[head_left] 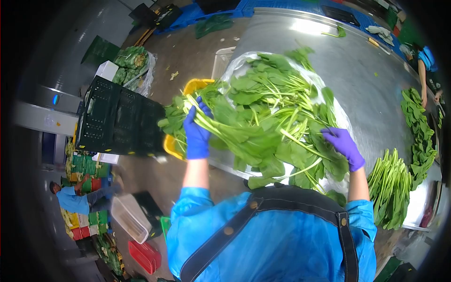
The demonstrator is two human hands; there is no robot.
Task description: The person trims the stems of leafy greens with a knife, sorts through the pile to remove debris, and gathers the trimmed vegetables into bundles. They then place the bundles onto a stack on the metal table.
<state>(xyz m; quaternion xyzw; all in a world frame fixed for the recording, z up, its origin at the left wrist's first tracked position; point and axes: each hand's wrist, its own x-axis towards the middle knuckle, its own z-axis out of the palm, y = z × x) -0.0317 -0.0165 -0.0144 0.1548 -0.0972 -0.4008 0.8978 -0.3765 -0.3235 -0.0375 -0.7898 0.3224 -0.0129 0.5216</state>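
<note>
My left hand (197, 134), in a purple glove, is closed round the pale stems of a bunch of leafy greens (225, 129), whose leaves trail right over the pile. My right hand (344, 146), gloved too, has its fingers bent together at the right side of the heap, by a large leaf. What it holds, if anything, I cannot make out. The heap of loose leafy greens (270, 87) lies on a clear plastic sheet (345, 117) on the metal table (380, 113). Under the left bunch, a yellow crate (196, 85) with greens in it shows partly.
Sorted greens (389, 188) lie in a bundle at right, with another row (419, 134) behind. A knife (377, 45) rests near the far edge. Left stand a dark crate (117, 120) and a red basket (144, 257). One person (77, 197) is at left; another's arm (423, 80) reaches in at right.
</note>
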